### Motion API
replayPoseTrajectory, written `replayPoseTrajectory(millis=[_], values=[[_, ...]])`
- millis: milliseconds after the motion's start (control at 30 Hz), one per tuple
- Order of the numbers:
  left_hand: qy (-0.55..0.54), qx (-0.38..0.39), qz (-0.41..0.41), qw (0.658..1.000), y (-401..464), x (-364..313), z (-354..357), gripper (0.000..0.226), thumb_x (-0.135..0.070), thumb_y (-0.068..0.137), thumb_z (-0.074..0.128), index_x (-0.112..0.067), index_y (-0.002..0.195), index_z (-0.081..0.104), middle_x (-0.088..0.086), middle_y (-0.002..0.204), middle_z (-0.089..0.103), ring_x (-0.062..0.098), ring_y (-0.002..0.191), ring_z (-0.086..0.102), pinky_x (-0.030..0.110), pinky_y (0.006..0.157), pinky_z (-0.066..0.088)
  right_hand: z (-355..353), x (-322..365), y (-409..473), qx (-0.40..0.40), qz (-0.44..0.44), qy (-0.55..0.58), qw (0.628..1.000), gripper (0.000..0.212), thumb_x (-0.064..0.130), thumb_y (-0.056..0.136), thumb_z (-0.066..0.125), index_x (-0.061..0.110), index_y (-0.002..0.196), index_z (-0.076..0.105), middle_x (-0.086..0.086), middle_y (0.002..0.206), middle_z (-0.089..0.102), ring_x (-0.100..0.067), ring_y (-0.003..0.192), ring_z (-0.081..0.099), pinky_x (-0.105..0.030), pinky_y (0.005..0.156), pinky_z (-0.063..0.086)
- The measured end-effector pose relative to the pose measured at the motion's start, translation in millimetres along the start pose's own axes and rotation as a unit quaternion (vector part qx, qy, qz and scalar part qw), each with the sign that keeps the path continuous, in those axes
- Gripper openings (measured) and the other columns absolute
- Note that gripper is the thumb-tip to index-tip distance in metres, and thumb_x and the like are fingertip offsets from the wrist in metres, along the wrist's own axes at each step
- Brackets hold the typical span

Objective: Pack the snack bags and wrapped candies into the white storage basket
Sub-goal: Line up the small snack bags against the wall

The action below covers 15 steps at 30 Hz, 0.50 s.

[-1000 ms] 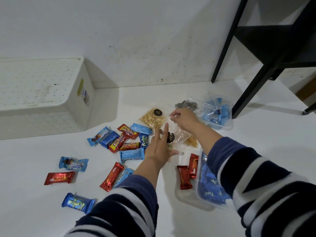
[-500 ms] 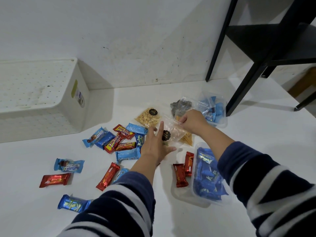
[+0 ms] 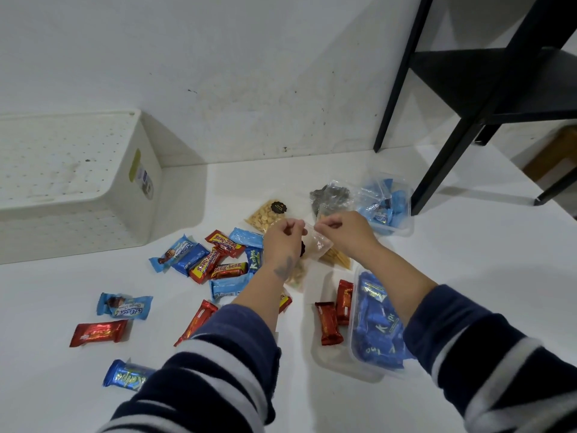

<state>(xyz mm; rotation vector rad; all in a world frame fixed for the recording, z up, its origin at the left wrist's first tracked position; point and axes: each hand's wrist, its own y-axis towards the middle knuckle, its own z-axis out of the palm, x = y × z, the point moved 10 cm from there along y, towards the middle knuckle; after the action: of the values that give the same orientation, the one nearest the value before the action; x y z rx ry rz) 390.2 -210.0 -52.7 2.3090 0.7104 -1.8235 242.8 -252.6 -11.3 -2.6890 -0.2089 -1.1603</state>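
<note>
Between the two hands: a clear snack bag (image 3: 318,242) is held up just over the desk (image 3: 468,260).
Left hand (image 3: 282,242): its grip is pinched on the bag's top left edge.
Right hand (image 3: 346,231): its grip is pinched on the top right edge.
Bag axis: its mouth runs left to right between the pinches.
Basket (image 3: 137,195): white, perforated and rigid, it lies well to the left, nearer the left hand.
Candies (image 3: 215,265): glossy red and blue wrappers are scattered on the desk.
</note>
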Motion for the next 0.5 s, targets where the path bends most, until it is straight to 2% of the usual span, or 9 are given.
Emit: replayPoseTrajectory(millis=[100, 167, 267, 333, 400, 500], values=[[-0.004, 0.01, -0.002, 1.0, -1, 2, 1, 0.019, -0.025, 0.095, 0.055, -0.02, 0.079, 0.064, -0.011, 0.075, 0.065, 0.006, 0.069, 0.055, 0.018, 0.06, 0.041, 0, 0, 1, -0.007, 0.0, -0.03, 1.0, 0.014, 0.022, 0.086, 0.067, 0.012, 0.092, 0.076, 0.005, 0.081, 0.063, -0.007, 0.079, 0.056, -0.014, 0.059, 0.037], [-0.004, 0.011, -0.006, 1.0, -2, 2, 0, 0.024, -0.024, 0.095, 0.055, -0.024, 0.071, 0.06, -0.011, 0.073, 0.065, 0.008, 0.068, 0.055, 0.018, 0.059, 0.043, 1, -2, 4, -0.01, 0.008, -0.046, 0.999, 0.011, 0.022, 0.088, 0.064, 0.016, 0.083, 0.073, 0.004, 0.08, 0.062, -0.01, 0.078, 0.056, -0.019, 0.068, 0.038], [0.01, 0.009, -0.003, 1.0, -5, -2, 1, 0.024, -0.024, 0.095, 0.055, -0.025, 0.071, 0.06, -0.012, 0.073, 0.065, 0.005, 0.062, 0.055, 0.017, 0.056, 0.044, 3, -4, 7, -0.005, 0.03, -0.081, 0.996, 0.024, 0.022, 0.093, 0.055, 0.022, 0.069, 0.058, 0.002, 0.08, 0.06, -0.017, 0.079, 0.056, -0.026, 0.071, 0.043], [0.005, 0.001, -0.003, 1.0, -6, -4, 0, 0.021, -0.025, 0.095, 0.055, -0.023, 0.075, 0.061, -0.01, 0.076, 0.066, 0.005, 0.064, 0.056, 0.018, 0.06, 0.046, 3, -3, 9, -0.003, 0.043, -0.093, 0.995, 0.022, 0.022, 0.095, 0.051, 0.019, 0.075, 0.06, 0.001, 0.085, 0.059, -0.019, 0.082, 0.056, -0.032, 0.077, 0.048], [-0.004, -0.005, -0.004, 1.0, -6, -2, -1, 0.021, -0.026, 0.095, 0.055, -0.026, 0.074, 0.06, -0.009, 0.078, 0.068, 0.011, 0.072, 0.06, 0.027, 0.071, 0.05, 5, 0, 10, 0.0, 0.043, -0.097, 0.994, 0.02, 0.02, 0.096, 0.05, 0.011, 0.086, 0.064, -0.001, 0.087, 0.06, -0.018, 0.082, 0.055, -0.034, 0.08, 0.049], [0.046, -0.017, 0.028, 0.998, -6, 1, -6, 0.013, -0.027, 0.094, 0.054, -0.026, 0.083, 0.059, -0.007, 0.09, 0.067, 0.014, 0.084, 0.061, 0.033, 0.08, 0.051, 9, 4, 15, 0.01, 0.028, -0.083, 0.996, 0.02, 0.013, 0.094, 0.051, 0.002, 0.088, 0.066, -0.007, 0.084, 0.062, -0.017, 0.079, 0.054, -0.035, 0.08, 0.05]])
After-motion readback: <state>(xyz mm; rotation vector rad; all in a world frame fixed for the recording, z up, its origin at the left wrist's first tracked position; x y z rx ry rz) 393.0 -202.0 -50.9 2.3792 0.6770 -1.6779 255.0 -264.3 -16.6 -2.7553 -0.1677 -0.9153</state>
